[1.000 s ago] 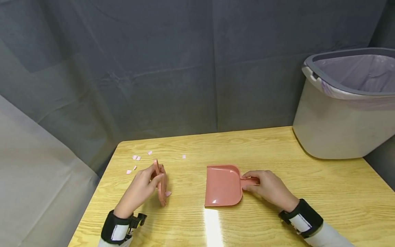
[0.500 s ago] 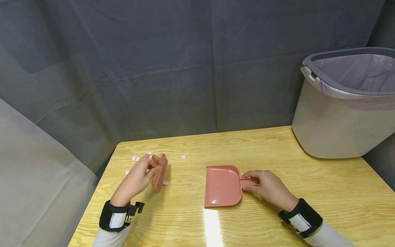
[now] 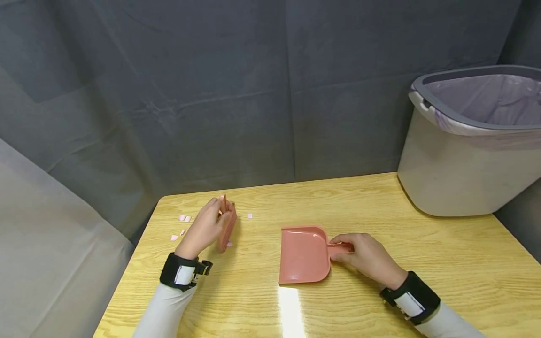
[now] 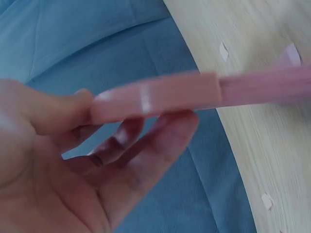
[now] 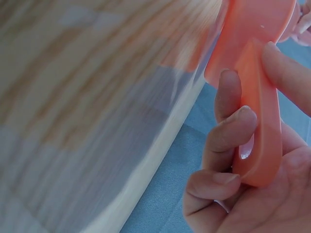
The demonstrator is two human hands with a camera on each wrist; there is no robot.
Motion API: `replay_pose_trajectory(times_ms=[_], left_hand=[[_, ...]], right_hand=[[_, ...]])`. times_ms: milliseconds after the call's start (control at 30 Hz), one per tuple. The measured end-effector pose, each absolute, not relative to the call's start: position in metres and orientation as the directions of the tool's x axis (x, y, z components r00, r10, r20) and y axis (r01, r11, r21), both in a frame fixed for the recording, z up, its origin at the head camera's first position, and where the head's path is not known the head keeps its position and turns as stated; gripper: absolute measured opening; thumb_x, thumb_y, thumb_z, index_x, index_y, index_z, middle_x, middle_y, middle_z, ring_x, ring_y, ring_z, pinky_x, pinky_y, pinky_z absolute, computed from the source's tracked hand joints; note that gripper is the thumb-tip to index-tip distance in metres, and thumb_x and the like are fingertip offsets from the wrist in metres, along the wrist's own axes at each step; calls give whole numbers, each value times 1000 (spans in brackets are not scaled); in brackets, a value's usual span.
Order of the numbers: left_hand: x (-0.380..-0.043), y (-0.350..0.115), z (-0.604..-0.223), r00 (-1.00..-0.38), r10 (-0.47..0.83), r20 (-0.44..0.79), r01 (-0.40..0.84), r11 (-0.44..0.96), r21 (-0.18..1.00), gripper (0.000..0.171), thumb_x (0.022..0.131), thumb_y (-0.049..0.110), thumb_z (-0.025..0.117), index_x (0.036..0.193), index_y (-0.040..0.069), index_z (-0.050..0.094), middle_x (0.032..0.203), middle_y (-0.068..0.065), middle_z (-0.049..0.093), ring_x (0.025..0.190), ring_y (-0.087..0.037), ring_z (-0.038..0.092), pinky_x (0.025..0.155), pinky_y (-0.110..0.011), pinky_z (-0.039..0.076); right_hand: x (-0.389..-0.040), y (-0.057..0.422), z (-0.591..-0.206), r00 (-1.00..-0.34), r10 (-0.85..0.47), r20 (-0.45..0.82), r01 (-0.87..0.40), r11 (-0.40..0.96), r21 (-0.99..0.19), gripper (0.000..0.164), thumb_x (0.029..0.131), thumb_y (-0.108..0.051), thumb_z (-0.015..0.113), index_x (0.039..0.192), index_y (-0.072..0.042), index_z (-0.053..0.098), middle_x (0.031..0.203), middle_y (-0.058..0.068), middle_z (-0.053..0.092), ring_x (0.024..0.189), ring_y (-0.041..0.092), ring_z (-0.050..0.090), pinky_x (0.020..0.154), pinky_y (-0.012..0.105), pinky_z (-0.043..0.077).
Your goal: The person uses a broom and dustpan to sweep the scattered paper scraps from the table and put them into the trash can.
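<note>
My left hand [image 3: 203, 231] grips a pink hand brush [image 3: 228, 231], its bristles facing right, on the table's left part. In the left wrist view, thumb and fingers pinch the brush's flat back [image 4: 160, 94]. A pale pink paper scrap [image 3: 229, 244] shows beside the bristles, and another scrap [image 3: 250, 216] lies farther right. Several more scraps [image 3: 174, 238] lie left of that hand. In the middle, a pink dustpan [image 3: 303, 258] rests with its mouth facing left. My right hand [image 3: 369, 258] holds its handle [image 5: 267, 141], fingers curled round it in the right wrist view.
A grey bin [image 3: 465, 164] with a purple liner stands at the right back of the wooden table [image 3: 359, 202]. Dark cloth [image 3: 228, 117] hangs behind the table's far edge, and a light cloth panel [image 3: 55, 244] is at the left.
My left hand has carried the brush away from me toward the far edge and slightly right, turning it. The scrap by the bristles has shifted farther away. The right hand and dustpan stay put.
</note>
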State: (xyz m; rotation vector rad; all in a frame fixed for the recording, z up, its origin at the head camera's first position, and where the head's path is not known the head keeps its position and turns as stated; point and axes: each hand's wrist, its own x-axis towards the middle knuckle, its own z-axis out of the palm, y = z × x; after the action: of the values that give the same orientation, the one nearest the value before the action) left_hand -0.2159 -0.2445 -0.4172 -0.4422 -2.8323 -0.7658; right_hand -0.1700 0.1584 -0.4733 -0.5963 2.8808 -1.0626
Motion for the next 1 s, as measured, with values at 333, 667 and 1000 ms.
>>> replay_pose_trajectory(times_ms=[333, 667, 1000], left_hand=[[-227, -216, -425, -918, 320, 233, 393, 798, 456, 19, 104, 10, 62, 121, 2, 66, 100, -6, 59, 88, -21, 61, 80, -41, 54], [-198, -216, -409, -890, 413, 192, 436, 654, 618, 4, 104, 4, 61, 104, 7, 61, 112, -7, 65, 97, -18, 66, 80, -37, 57], [-186, -236, -398, -919, 284, 274, 394, 702, 594, 10, 102, 3, 63, 98, 7, 56, 113, -11, 64, 108, -27, 64, 82, -42, 56]], right_hand=[[-170, 159, -475, -917, -374, 136, -371, 680, -633, 25, 87, -31, 84, 109, -19, 80, 107, -5, 75, 96, 12, 68, 82, 38, 54], [-170, 161, -473, -917, -377, 133, -371, 678, -635, 24, 88, -31, 84, 109, -19, 80, 106, -5, 75, 96, 12, 69, 81, 37, 55], [-170, 162, -473, -915, -380, 135, -375, 681, -628, 24, 88, -30, 84, 108, -19, 80, 106, -4, 75, 97, 15, 69, 81, 38, 54]])
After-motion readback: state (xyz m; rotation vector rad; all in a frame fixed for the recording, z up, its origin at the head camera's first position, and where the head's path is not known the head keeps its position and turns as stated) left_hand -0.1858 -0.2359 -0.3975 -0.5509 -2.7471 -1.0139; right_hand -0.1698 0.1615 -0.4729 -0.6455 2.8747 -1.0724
